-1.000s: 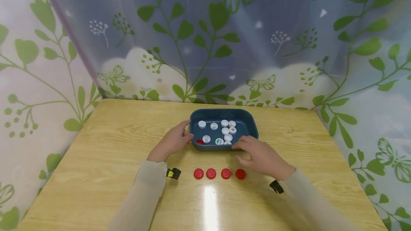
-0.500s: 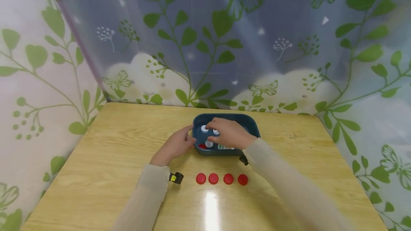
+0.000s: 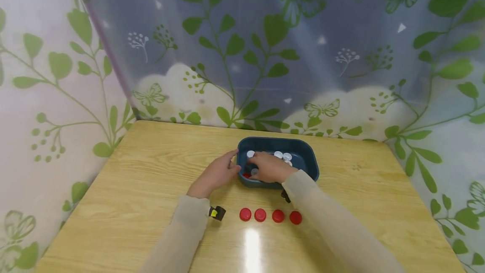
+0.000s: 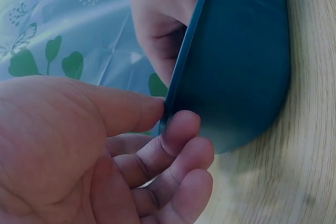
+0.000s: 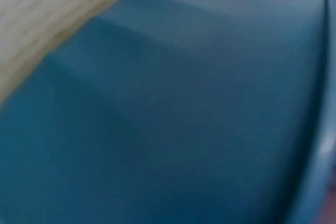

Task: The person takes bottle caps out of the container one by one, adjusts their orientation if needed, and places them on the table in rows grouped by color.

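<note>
A dark blue-green tray (image 3: 315, 161) lies on the table with white bottle caps (image 3: 278, 154) and a red bottle cap (image 3: 246, 175) inside. My left hand (image 3: 217, 175) grips the tray's left end; the left wrist view has thumb and fingers at the rim (image 4: 191, 35). Reaching over the front wall, my right hand (image 3: 270, 167) is down inside the tray's left part, fingers bent loosely and tips apart near the red cap and a whitish cap (image 3: 254, 172). It covers several other caps. In the right wrist view the tray's outer wall (image 5: 157, 103) hides the fingers.
In front of the tray, several red bottle caps (image 3: 260, 215) form a row on the wooden table (image 3: 174, 151). A patterned cloth (image 3: 235, 54) with green leaves stands behind and at both sides. Both wrists wear dark straps.
My right hand has moved from the tray's front right edge to the left and down inside it. My left hand stays at the tray's left end. The head view has shifted slightly.
</note>
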The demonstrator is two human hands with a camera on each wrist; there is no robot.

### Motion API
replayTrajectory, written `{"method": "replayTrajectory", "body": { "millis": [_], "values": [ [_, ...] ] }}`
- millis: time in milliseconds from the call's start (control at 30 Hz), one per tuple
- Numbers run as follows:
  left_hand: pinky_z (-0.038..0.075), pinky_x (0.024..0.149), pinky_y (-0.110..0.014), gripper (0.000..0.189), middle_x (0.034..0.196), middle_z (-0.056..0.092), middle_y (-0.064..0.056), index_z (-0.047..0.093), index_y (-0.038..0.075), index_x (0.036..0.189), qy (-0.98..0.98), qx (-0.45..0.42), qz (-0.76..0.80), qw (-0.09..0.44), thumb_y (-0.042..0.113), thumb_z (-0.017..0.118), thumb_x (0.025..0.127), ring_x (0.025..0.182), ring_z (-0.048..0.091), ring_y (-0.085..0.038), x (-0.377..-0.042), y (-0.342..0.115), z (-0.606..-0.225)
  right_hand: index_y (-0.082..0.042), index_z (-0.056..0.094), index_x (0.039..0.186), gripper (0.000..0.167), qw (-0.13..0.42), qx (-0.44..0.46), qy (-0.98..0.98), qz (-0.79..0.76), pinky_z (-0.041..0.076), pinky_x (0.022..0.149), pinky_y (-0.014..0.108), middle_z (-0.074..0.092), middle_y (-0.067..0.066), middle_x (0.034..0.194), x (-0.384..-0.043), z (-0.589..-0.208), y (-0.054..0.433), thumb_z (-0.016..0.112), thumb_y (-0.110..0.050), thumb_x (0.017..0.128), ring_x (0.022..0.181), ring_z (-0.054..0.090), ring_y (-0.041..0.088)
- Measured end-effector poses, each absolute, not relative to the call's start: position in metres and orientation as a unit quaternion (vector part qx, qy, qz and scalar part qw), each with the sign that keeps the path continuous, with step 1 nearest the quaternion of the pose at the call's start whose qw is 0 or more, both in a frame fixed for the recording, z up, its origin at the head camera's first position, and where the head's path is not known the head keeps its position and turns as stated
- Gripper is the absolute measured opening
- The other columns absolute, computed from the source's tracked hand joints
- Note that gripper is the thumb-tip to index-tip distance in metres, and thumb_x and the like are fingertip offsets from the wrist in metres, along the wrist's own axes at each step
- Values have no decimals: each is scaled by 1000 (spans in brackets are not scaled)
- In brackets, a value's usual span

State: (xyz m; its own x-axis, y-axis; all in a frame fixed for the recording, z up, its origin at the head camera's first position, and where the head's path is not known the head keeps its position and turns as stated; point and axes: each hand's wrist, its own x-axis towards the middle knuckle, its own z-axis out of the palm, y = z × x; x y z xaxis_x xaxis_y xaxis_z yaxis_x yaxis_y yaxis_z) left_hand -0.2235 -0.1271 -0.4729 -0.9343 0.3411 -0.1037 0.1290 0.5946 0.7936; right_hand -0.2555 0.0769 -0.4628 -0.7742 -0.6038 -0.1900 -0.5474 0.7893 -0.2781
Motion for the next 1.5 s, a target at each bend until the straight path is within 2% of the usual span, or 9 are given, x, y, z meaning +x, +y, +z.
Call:
{"method": "replayTrajectory", "body": {
  "millis": [167,300,667,900,1033,1200,1267,1367,1500],
  "values": [
    [38,60,-29,59,77,54,-1,36,9,161,885,163,417,127,18,56,107,62,46,-14,-220,-118,-476,-9,76,111,18,123,-343,924,-118,52,85,37,65,7,102,-251,-472,88,78,-14,93,89,58,20],
    [37,59,-29,57,73,50,0,36,6,161,890,171,402,130,18,55,108,61,45,-14,-216,-114,-478,-11,77,105,13,117,-345,923,-121,51,84,36,62,4,100,-246,-477,92,78,-13,93,87,57,18],
    [42,63,-29,57,83,69,-13,27,5,163,868,171,433,175,15,47,111,65,53,-14,-210,-111,-482,-15,78,106,12,128,-363,918,-98,54,85,34,63,1,101,-240,-478,91,78,-18,94,89,61,17],
    [39,56,-29,78,70,57,-1,23,4,164,862,198,431,178,34,62,104,56,48,-14,-210,-111,-479,-25,67,103,10,90,-307,929,-187,50,70,31,59,-9,94,-239,-467,110,72,-31,97,77,55,11],
    [43,59,-30,94,74,58,-2,20,4,165,869,197,419,177,42,72,97,61,53,-15,-212,-109,-478,-27,60,95,5,31,-270,917,-293,46,61,31,57,-9,79,-222,-447,134,62,-28,99,65,53,12],
    [47,71,-33,108,82,62,-2,16,8,166,884,170,397,180,47,81,89,76,59,-17,-214,-108,-477,-27,53,80,24,-36,-269,899,-344,38,56,27,44,-11,64,-189,-441,170,62,-20,101,56,45,8],
    [47,72,-33,110,84,62,-2,15,10,167,887,162,393,183,47,82,88,78,60,-17,-215,-110,-476,-27,58,82,22,-39,-266,895,-356,39,56,26,48,-13,66,-176,-444,185,68,-19,99,58,47,8],
    [46,69,-33,111,84,62,-3,13,11,167,886,156,394,186,46,83,87,76,59,-18,-216,-114,-474,-23,67,97,14,-21,-251,899,-358,46,61,25,59,-14,79,-159,-450,206,76,-14,93,68,55,11],
    [47,69,-33,111,84,62,-2,12,12,167,891,151,389,181,44,82,88,75,59,-17,-218,-120,-470,-15,66,116,28,-6,-235,919,-315,52,71,25,65,-14,97,-144,-460,227,77,-10,91,82,60,11]
  ]
}}
